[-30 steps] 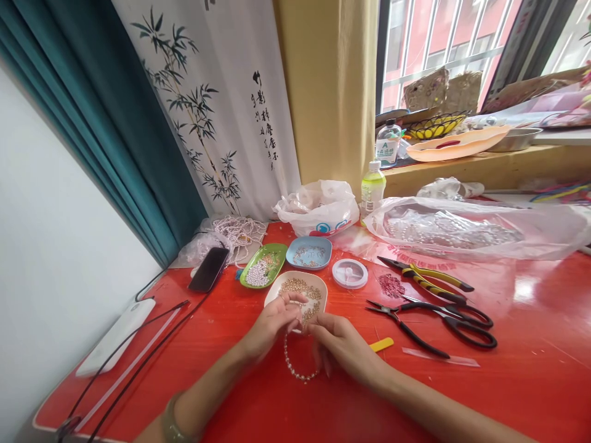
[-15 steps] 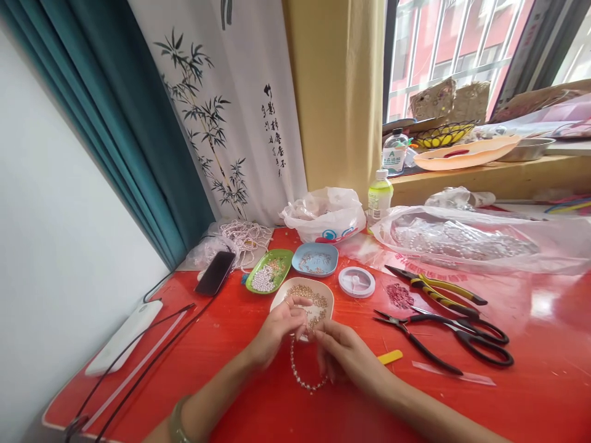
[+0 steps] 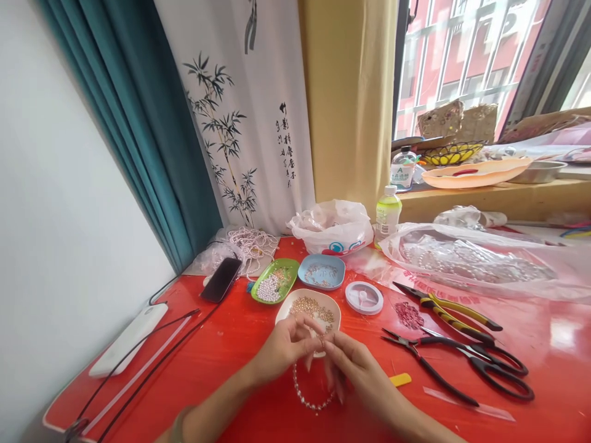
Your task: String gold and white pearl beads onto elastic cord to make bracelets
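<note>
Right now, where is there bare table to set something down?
Two patches of red table show: one between the phone, the cable and the left forearm; one right of the scissors. Crowded: beyond the left hand, trays and bags; right of the right hand, pliers; between both, the bead strand.

I wear the camera on my head, so it looks forward and down from above the near side of the red table (image 3: 221, 341). My left hand (image 3: 281, 349) and right hand (image 3: 356, 364) sit near it, low in the middle. It sees wide: pale wall (image 3: 64, 172) at left, bamboo curtain (image 3: 277, 61) ahead, barred window (image 3: 466, 58) at upper right.
</note>
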A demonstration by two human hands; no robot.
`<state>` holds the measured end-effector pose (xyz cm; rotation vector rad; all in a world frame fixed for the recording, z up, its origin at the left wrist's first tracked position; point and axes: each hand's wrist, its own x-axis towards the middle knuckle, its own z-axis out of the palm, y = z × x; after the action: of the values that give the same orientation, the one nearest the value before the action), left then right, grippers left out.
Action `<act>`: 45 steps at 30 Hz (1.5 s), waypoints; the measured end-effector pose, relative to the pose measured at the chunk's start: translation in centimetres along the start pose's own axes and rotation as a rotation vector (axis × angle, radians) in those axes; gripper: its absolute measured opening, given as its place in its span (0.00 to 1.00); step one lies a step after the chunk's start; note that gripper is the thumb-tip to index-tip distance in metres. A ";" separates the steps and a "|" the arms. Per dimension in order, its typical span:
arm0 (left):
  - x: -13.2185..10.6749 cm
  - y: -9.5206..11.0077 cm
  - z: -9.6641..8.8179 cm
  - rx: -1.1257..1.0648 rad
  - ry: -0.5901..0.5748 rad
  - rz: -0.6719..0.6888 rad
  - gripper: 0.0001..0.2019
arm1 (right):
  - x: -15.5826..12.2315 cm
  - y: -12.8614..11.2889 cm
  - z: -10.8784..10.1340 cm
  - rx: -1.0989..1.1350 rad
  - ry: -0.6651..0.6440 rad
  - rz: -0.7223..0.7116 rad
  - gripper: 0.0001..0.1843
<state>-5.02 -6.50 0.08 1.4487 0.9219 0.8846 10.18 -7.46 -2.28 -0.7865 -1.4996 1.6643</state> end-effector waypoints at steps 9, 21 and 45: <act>0.1 1.2 0.1 -0.096 0.093 0.125 0.07 | 0.4 1.6 -0.3 -0.079 -0.029 0.006 0.20; -0.4 1.5 -0.5 -0.125 -0.102 0.146 0.08 | 0.3 1.1 -0.7 -0.198 -0.150 0.053 0.23; 0.0 0.7 -0.3 0.233 0.219 0.082 0.07 | 0.1 -2.5 -0.5 -0.426 0.126 0.006 0.15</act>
<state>-5.23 -6.43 0.81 1.6190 1.1668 1.0388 10.84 -7.03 0.15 -1.0992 -1.7854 1.2847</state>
